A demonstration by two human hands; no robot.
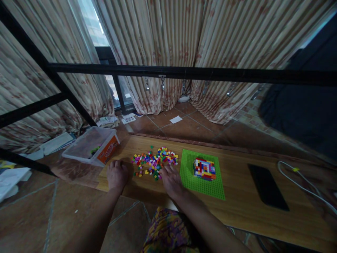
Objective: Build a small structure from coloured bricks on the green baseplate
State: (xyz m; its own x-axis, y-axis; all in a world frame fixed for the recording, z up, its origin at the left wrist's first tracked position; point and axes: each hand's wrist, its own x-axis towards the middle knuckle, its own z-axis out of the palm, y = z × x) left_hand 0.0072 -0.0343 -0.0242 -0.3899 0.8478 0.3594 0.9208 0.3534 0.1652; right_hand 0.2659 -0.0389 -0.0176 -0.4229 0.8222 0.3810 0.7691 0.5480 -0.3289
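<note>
Striped curtains (pixel 184 42) hang across the back of the room behind a black metal frame (pixel 184 73), and below them a low wooden board (pixel 242 196) lies on the brown tiled floor (pixel 37 218) in front of you. Your left hand (pixel 117 174) rests palm down on the board's near left part, fingers loosely spread and holding nothing, just beside the left edge of a scattered pile of small coloured bricks (pixel 154 161). Your right hand (pixel 171 180) lies palm down at the pile's near right edge, fingertips among the closest bricks; you cannot tell from this view whether it has pinched one. Just right of that hand sits a green baseplate (pixel 202 184), flat on the board, and on it stands a squat block of stacked bricks (pixel 204 168) in red, white, blue and yellow, near the plate's middle and clear of your fingers. To your left a clear plastic tub (pixel 91 146) with an orange label sits at the board's far left corner, a few bricks inside it. Further right on the board lies a dark flat rectangle (pixel 268 187), well apart from the baseplate, and a white cable (pixel 302 184) curls past it. Papers (pixel 109 121) lie on the floor by the curtains.
</note>
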